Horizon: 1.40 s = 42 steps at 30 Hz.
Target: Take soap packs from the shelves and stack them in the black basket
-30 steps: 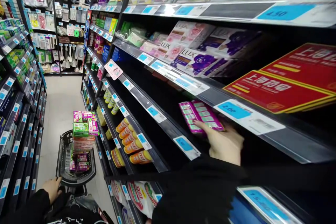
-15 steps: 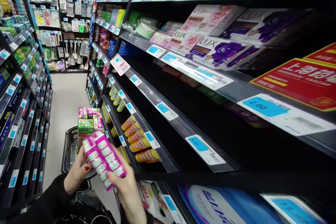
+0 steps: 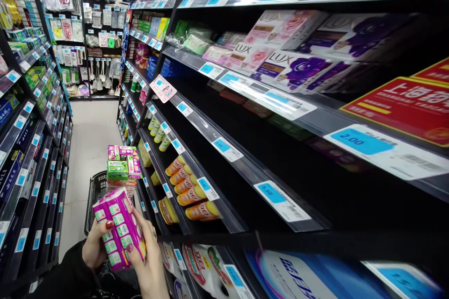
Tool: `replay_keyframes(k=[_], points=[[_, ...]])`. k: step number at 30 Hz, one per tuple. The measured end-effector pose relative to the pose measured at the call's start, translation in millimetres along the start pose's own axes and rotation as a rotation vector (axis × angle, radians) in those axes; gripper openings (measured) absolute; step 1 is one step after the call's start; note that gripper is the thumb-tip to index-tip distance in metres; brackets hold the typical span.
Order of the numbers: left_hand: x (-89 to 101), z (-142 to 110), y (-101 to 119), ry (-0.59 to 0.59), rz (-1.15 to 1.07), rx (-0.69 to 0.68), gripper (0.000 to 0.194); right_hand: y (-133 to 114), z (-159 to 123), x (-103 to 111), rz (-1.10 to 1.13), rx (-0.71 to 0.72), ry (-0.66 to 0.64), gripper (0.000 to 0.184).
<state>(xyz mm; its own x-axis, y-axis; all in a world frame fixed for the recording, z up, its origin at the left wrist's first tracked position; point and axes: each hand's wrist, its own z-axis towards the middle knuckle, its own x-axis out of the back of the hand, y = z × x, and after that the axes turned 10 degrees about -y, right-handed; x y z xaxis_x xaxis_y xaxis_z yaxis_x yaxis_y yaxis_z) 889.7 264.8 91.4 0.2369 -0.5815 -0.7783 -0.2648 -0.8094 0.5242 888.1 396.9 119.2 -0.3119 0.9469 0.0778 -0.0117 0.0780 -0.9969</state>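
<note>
1. We have drawn the pink pack (image 3: 119, 229) off the shelf (image 3: 245, 168), down to seven o'clock.
2. Both our left hand (image 3: 94, 247) and right hand (image 3: 149, 266) now clasp it, above the basket (image 3: 95, 196).

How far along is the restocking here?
Done: soap boxes and orange tubes fill their shelves. In hand: both hands, left hand and right hand, hold a pink pack. Left: the basket is piled with packs, and the middle shelves look mostly bare.

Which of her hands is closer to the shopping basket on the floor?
Left. The left hand holds the pink pack just below and in front of the basket; the right hand grips the pack's other side, farther from it.
</note>
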Motion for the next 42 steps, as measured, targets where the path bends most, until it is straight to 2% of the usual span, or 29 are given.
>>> replay_keyframes(k=[2,4,8,10,12,15,18,22,24,26,28,30,31,34,36,42], points=[[5.0,-0.4,6.3,-0.063,-0.006,0.093,0.042,5.3,-1.1,2.8,0.163,-0.03,0.003,0.066],[7.6,-2.7,16.3,-0.127,0.017,0.168,0.041,10.6,-2.8,9.8,0.417,-0.089,-0.033,0.065],[7.8,-11.0,39.2,-0.237,-0.029,0.228,0.076,15.6,-8.2,28.1,0.91,-0.23,-0.186,0.061],[11.3,-14.9,47.5,-0.214,-0.03,0.237,0.089,13.9,-10.4,33.5,1.09,-0.254,-0.224,0.062],[19.5,-17.7,51.7,-0.131,0.012,0.249,0.094,10.5,-10.7,35.1,1.226,-0.26,-0.199,0.055],[36.1,-19.9,51.5,-0.069,0.008,0.283,0.089,3.9,-7.8,33.7,1.39,-0.278,-0.121,0.039],[46.6,-20.7,48.4,-0.088,-0.06,0.306,0.079,-5.3,-4.2,32.3,1.527,-0.268,-0.061,0.034],[38.9,-19.2,46.0,-0.187,-0.117,0.321,0.064,-16.8,-1.3,32.1,1.595,-0.245,-0.061,0.031],[27.3,-17.7,45.1,-0.257,-0.174,0.33,0.074,-16.5,-1.0,32.2,1.586,-0.24,-0.073,0.036],[14.7,-16.5,43.8,-0.271,-0.196,0.315,0.082,-10.6,-1.6,32.9,1.558,-0.239,-0.065,0.042],[4.7,-15.8,41.7,-0.218,-0.14,0.256,0.07,-1.5,-3.0,34.8,1.526,-0.244,-0.047,0.046],[-0.7,-15.5,39.1,-0.127,-0.044,0.181,0.054,6.7,-4.6,37.9,1.503,-0.256,-0.017,0.046],[-1.8,-15.5,37.9,-0.071,0.003,0.138,0.052,9.2,-5.4,39.7,1.498,-0.262,0.001,0.045],[-3.0,-15.8,35.9,0.101,0.169,0.02,0.063,10.8,-7.5,44.3,1.492,-0.27,0.04,0.039],[-5.5,-16.7,37.1,0.173,0.336,-0.057,0.068,10.0,-8.8,45.8,1.496,-0.279,0.038,0.041],[-20.6,-23.8,46.2,0.169,0.84,-0.151,0.067,18.9,-11.7,46.1,1.467,-0.286,0.075,0.043]])
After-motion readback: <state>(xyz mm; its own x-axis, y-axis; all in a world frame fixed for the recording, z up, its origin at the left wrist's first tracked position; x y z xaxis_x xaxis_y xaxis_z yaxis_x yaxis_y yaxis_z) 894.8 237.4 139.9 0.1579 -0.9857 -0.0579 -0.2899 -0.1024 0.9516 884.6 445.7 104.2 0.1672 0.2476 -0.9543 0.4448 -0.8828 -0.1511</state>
